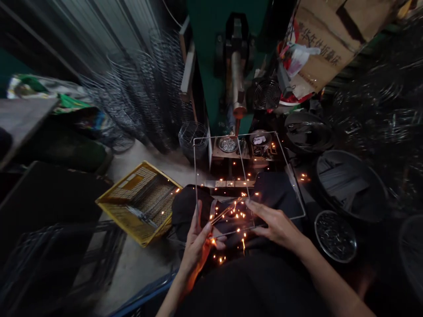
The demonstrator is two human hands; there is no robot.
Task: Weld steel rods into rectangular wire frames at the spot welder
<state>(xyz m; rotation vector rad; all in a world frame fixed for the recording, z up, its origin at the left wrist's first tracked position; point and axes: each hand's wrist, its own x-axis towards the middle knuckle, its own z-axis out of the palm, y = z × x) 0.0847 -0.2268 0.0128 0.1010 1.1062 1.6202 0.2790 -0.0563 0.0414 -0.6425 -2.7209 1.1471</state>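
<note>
Mid-weld, we reckon: sparks [238,214] flying, left hand [197,241] and right hand [276,223] both clamped on wire frame [243,169] at far electrode [237,127]; next calls for steady alignment.

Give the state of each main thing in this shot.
Wire frame: held up among sparks
Left hand: holding the frame
Right hand: touching the frame
Sparks: glowing orange, scattered
Yellow crate: open-topped, holding thin rods
Bowl at right: open, holding small metal pieces
</note>
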